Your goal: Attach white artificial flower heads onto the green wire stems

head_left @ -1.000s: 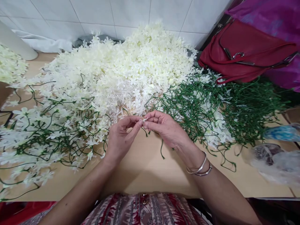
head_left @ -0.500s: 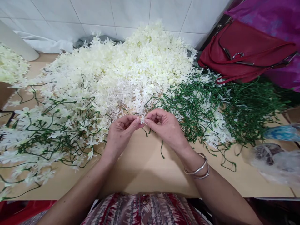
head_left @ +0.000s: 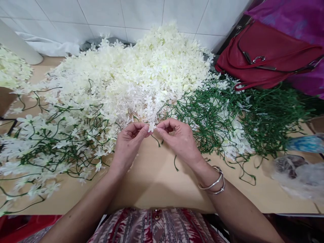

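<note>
In the lower centre of the frame there is a pale, smooth, wood-coloured table (head_left: 162, 182). Above it, near the middle, the left hand (head_left: 130, 141) is half curled, thumb and forefinger closed on a small white flower with spread petals (head_left: 151, 127); the right hand (head_left: 181, 140), also curled, pinches this flower at its right edge. If the fingers pull unevenly, a thin petal could bend or tear; if the pinch is too loose, the flower could slip away. At the left lies a loose heap of white flowers on dark green, wiry stems (head_left: 60, 141); at the right, a tangle of thin green stems (head_left: 210, 114). Farther, a fluffy, cream-white flower mound (head_left: 157, 64) stands before glossy white tiles (head_left: 141, 13).
</note>
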The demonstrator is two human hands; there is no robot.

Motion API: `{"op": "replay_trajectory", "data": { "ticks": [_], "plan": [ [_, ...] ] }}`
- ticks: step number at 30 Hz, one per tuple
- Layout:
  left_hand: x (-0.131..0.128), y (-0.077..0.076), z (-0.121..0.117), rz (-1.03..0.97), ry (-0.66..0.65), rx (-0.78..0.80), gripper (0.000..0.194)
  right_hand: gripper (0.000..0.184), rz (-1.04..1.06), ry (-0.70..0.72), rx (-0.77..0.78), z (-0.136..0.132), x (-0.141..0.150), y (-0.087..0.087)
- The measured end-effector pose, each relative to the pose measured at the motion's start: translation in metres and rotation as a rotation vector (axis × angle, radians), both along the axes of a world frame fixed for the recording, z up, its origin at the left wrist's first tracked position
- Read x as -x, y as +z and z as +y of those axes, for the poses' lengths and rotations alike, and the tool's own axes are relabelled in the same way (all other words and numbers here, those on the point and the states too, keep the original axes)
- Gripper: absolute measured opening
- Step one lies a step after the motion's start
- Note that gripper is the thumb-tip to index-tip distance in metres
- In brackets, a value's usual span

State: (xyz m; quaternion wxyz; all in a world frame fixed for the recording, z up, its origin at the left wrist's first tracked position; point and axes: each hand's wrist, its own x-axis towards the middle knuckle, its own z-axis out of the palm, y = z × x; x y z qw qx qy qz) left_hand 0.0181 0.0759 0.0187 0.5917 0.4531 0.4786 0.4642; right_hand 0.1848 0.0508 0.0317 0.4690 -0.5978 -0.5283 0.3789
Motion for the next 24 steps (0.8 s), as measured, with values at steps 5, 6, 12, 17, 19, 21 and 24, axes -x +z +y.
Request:
{"op": "replay_trajectory", "data": {
  "ticks": [5,6,12,17,19,21,24],
  "plan": [
    [-0.0008,0.0002,-0.0002,0.005,0.000,-0.022,0.035,0.010,0.128,0.026,0.125,0.0026,0.0010,-0.0041],
    [-0.0008,0.0000,-0.0004,0.020,-0.008,-0.035,0.034,0.011,0.151,0.034,0.150,0.0032,0.0007,-0.0047],
    [0.0002,-0.0045,-0.0019,0.118,-0.092,-0.137,0.027,0.016,0.209,0.068,0.244,0.0051,-0.0036,-0.0043],
    [0.0013,-0.0082,-0.0016,0.102,-0.126,-0.128,0.027,0.016,0.238,0.084,0.261,0.0049,-0.0037,-0.0041],
    [0.0015,-0.0077,-0.0017,0.115,-0.128,-0.129,0.028,0.016,0.239,0.064,0.231,0.0045,-0.0021,-0.0051],
    [0.0013,-0.0066,-0.0021,0.140,-0.128,-0.139,0.029,0.017,0.223,0.045,0.192,0.0039,0.0002,-0.0067],
    [-0.0006,-0.0057,-0.0030,0.087,-0.116,-0.119,0.031,0.015,0.167,0.028,0.127,0.0026,0.0040,-0.0090]
  ]
}}
